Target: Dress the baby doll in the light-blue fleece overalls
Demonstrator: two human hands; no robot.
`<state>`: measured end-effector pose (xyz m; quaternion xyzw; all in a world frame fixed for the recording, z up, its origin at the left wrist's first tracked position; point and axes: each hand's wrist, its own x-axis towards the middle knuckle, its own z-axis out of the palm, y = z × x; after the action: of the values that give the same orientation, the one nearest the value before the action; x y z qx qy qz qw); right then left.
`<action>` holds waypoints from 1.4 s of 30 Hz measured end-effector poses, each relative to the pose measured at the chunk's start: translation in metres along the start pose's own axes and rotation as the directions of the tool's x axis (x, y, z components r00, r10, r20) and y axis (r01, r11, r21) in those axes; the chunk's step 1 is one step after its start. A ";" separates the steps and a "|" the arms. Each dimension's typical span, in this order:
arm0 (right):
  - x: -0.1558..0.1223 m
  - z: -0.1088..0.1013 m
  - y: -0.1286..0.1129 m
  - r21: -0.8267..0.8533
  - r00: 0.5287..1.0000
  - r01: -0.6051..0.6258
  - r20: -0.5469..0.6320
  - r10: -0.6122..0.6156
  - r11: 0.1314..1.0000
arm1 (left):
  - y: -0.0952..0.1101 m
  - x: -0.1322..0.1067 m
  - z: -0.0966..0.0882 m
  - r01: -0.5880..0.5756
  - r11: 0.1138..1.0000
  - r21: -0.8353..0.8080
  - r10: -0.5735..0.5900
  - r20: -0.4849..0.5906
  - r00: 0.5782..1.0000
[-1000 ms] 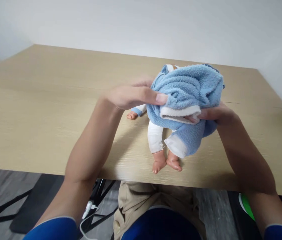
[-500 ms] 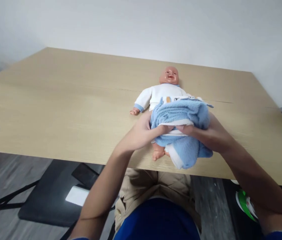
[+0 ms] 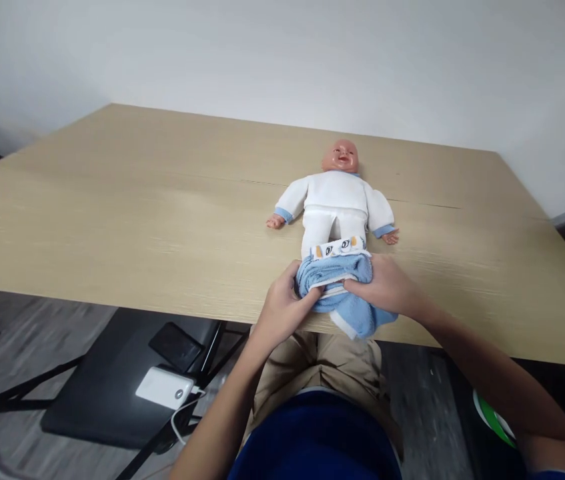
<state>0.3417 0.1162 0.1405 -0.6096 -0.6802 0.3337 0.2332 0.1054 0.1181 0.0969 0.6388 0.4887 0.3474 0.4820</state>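
A baby doll (image 3: pixel 337 190) in a white top with blue cuffs and white leggings lies on its back, head toward the wall. Over its lower legs and feet, hiding them, is a bunched blue terry garment (image 3: pixel 339 270) with white trim and a printed strip of cartoon eyes. My left hand (image 3: pixel 285 300) grips the garment's left side, thumb on top along the white edge. From the right, my right hand (image 3: pixel 385 287) holds the same edge, its thumb near the other one. One loose end of the cloth hangs toward the table's front edge.
The doll lies on a wooden table (image 3: pixel 162 200) against a white wall. Below the front edge, a black chair (image 3: pixel 97 393) carries a dark phone (image 3: pixel 176 347) and a white power bank (image 3: pixel 165 388) with a cable. A green-and-white round object (image 3: pixel 495 420) sits low at right.
Both hands have lowered the blue garment from above the doll's body toward its feet. The doll's leggings and right-side arm now show; its bare foot is now covered.
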 end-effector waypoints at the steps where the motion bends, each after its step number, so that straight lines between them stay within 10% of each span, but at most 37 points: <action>1: 0.003 0.001 0.003 -0.022 1.000 -0.002 -0.008 0.002 1.000 | -0.003 0.002 0.001 0.005 1.000 0.022 -0.005 -0.004 1.000; 17: 0.039 0.014 0.023 -0.206 0.989 -0.048 -0.143 0.019 0.977 | -0.019 0.046 0.000 0.036 0.999 0.021 -0.035 -0.027 0.999; 27: -0.006 -0.001 -0.029 -0.098 0.999 0.055 0.007 -0.054 0.994 | 0.007 -0.007 -0.018 0.079 0.996 -0.035 -0.079 0.004 0.997; 42: 0.008 0.037 -0.005 -0.431 0.992 0.092 0.119 -0.045 0.897 | -0.023 -0.009 -0.012 0.018 0.901 0.433 -0.068 0.099 0.993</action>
<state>0.3100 0.1175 0.1188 -0.6034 -0.7700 0.1965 0.0662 0.0858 0.1142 0.0789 0.7371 0.5397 0.1837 0.3630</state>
